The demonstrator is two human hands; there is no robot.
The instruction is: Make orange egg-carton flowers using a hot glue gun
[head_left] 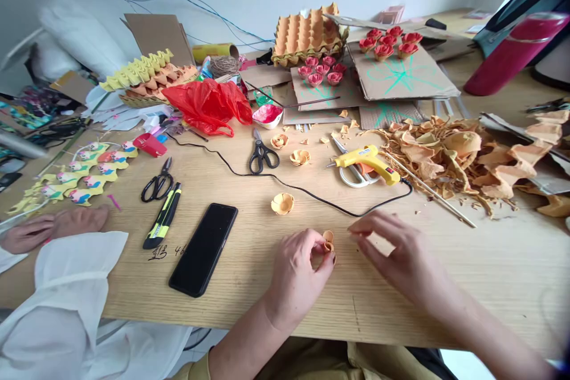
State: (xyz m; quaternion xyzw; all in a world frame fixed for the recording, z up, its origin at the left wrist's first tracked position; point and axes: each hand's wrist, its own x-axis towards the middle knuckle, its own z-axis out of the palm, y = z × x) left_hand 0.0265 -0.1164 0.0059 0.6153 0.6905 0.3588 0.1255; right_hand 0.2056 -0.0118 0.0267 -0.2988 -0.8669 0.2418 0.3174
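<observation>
My left hand [297, 270] pinches a small tan egg-carton flower piece [328, 241] between thumb and fingers, just above the table's near side. To its right, my right hand [396, 252] hovers with thumb and fingers apart and nothing between them. Beyond my hands lies a tan carton flower [282, 203], and two more, a cupped flower [300, 157] and a smaller flower [279, 141], sit farther back. A yellow hot glue gun [367, 161] rests on white-handled scissors [356, 177], its black cord running left across the table.
A black phone [203, 249], a utility knife [162, 217], small scissors [158, 181] and black scissors [262, 154] lie left. Torn carton scraps [449, 148] pile up right. Red flowers [320, 70] stand on cardboard behind. A co-worker's hands [57, 225] rest at the far left.
</observation>
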